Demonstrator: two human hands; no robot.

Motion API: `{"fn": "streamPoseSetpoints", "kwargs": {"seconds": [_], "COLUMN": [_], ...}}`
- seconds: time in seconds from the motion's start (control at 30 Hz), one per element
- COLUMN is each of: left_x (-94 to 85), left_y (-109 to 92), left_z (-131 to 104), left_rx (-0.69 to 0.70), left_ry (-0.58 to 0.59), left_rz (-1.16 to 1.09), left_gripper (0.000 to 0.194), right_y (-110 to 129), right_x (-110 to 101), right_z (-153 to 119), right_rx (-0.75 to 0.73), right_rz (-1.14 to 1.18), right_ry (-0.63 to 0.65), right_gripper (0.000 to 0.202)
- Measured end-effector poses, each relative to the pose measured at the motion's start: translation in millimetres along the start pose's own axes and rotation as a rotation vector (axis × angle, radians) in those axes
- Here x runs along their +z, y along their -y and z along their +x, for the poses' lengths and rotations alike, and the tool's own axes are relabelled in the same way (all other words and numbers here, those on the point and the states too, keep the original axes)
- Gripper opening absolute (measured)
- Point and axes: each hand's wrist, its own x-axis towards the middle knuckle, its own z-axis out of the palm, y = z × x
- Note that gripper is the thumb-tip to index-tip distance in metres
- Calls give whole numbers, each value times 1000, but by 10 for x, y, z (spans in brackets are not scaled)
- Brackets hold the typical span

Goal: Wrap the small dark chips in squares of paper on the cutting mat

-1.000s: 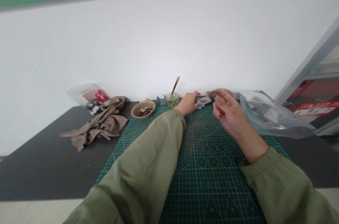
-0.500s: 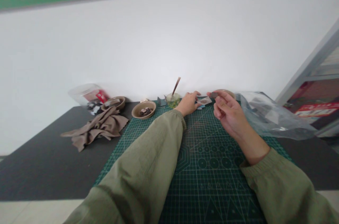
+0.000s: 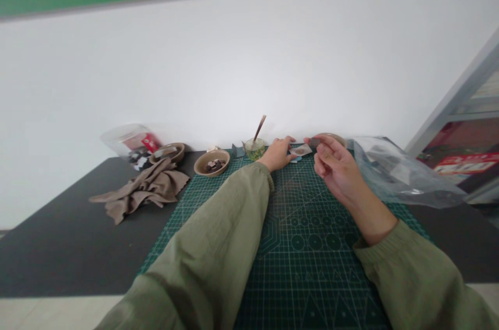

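My left hand (image 3: 277, 154) reaches to the far side of the green cutting mat (image 3: 296, 200). Its fingers are apart, with thumb and fingertips at the left edge of a small pale packet (image 3: 301, 150) that has a dark patch in its middle. Bits of blue paper (image 3: 296, 159) show just below that packet. To the right, my right hand (image 3: 336, 166) is raised above the mat, pinching a small dark grey flat piece (image 3: 314, 142) between thumb and fingers. A bowl (image 3: 338, 139) behind this hand is mostly hidden.
Left of my hands are a glass (image 3: 255, 149) with a brown stick, a bowl (image 3: 200, 165) of dark and pale pieces, another bowl (image 3: 179, 149), a crumpled brown cloth (image 3: 150, 189) and a clear container (image 3: 130, 137). A clear plastic bag (image 3: 409, 179) lies right, near a shelf (image 3: 463, 122).
Both hands stay nearly where they were, with the grey piece still in my right hand. The whole view has shifted very slightly.
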Motion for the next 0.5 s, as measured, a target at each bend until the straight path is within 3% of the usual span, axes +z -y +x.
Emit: {"fn": "streamPoseSetpoints", "kwargs": {"seconds": [0.2, 0.5], "left_x": [-25, -255], "left_y": [-10, 0], "left_z": [-15, -74], "left_rx": [18, 56], "left_ry": [-24, -93], "left_rz": [-48, -158], "left_gripper": [43, 55], "right_y": [7, -14], "right_x": [3, -27], "right_z": [-2, 10], "right_rx": [-7, -74], "right_rz": [-4, -22], "right_ry": [-12, -116], "right_gripper": [32, 25]}}
